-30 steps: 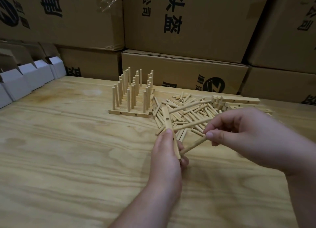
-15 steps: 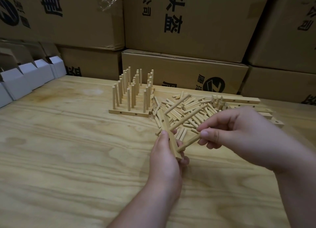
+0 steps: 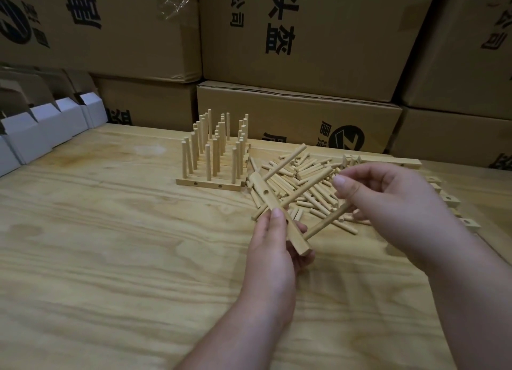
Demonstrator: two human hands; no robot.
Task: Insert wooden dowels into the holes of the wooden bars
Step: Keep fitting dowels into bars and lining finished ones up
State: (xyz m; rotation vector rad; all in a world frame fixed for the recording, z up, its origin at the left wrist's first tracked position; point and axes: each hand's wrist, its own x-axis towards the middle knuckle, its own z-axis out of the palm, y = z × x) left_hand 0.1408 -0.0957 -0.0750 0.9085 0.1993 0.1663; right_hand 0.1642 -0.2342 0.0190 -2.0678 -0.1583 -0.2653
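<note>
My left hand (image 3: 273, 247) grips a short wooden bar (image 3: 270, 202), tilted just above the table. Three dowels stick out of the bar toward the upper right. The nearest dowel (image 3: 324, 224) sits in the bar's near end, and my right hand (image 3: 388, 203) pinches its far end. A pile of loose dowels (image 3: 307, 175) lies on the table behind the bar. Left of the pile stand finished bars with upright dowels (image 3: 216, 153).
Empty bars with holes (image 3: 448, 202) lie in a row at the right, partly behind my right hand. Large cardboard boxes (image 3: 299, 120) wall off the back of the plywood table (image 3: 110, 245). White folded cartons (image 3: 41, 128) line the left edge.
The bar has turned in my left hand, so its dowels now point more steeply up. My right hand has risen a little with the nearest dowel's end.
</note>
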